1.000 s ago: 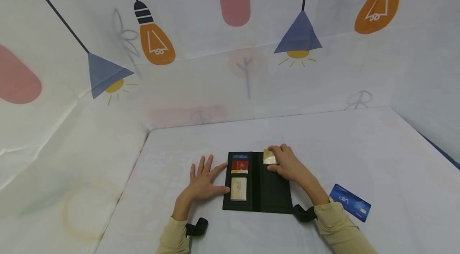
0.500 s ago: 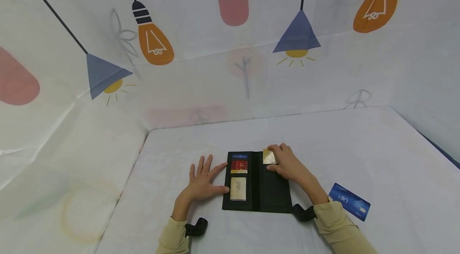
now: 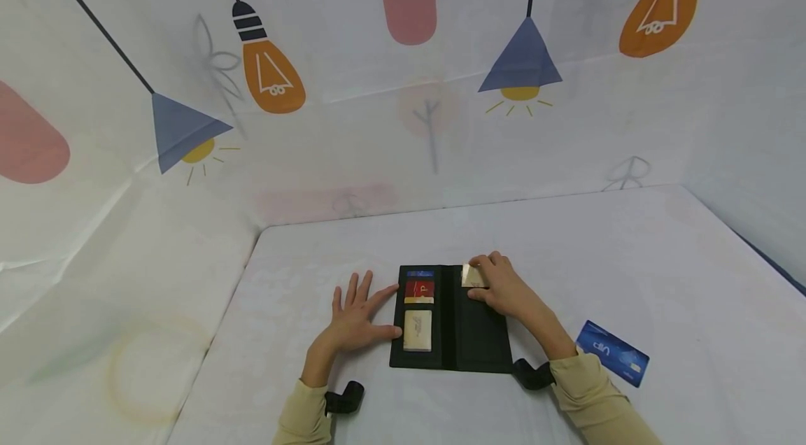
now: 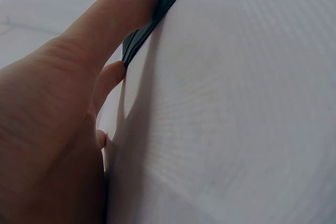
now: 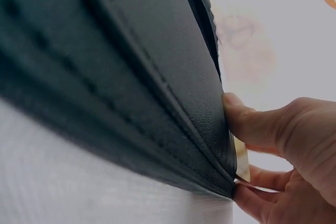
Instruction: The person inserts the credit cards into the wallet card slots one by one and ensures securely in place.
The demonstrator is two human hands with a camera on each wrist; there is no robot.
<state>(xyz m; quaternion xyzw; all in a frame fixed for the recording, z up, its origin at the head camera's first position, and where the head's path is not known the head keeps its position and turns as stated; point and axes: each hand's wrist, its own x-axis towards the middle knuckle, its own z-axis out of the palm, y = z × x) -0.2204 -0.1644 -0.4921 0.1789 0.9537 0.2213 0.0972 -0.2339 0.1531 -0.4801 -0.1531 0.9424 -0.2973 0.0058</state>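
Note:
A dark card wallet (image 3: 448, 319) lies unfolded on the white table. Its left half holds a blue card (image 3: 420, 274), a red card (image 3: 420, 290) and a cream card (image 3: 418, 331) in their slots. My left hand (image 3: 354, 322) is spread beside it, thumb and index fingertips touching the wallet's left edge. At the top of the right half, my right hand (image 3: 504, 287) pinches a gold card (image 3: 472, 277) that sticks out of the pocket. In the right wrist view the thumb (image 5: 244, 116) presses the pocket front, with the other fingers bent behind; they partly hide the card.
A blue VIP card (image 3: 613, 354) lies on the table to the right, partly under the right sleeve. Black wrist cameras sit at both cuffs. A white printed sheet (image 3: 352, 151) forms the wall behind the table.
The gold card's shine has shifted and its top edge shows slightly lower at the pocket. Both hands and the wallet stay nearly still.

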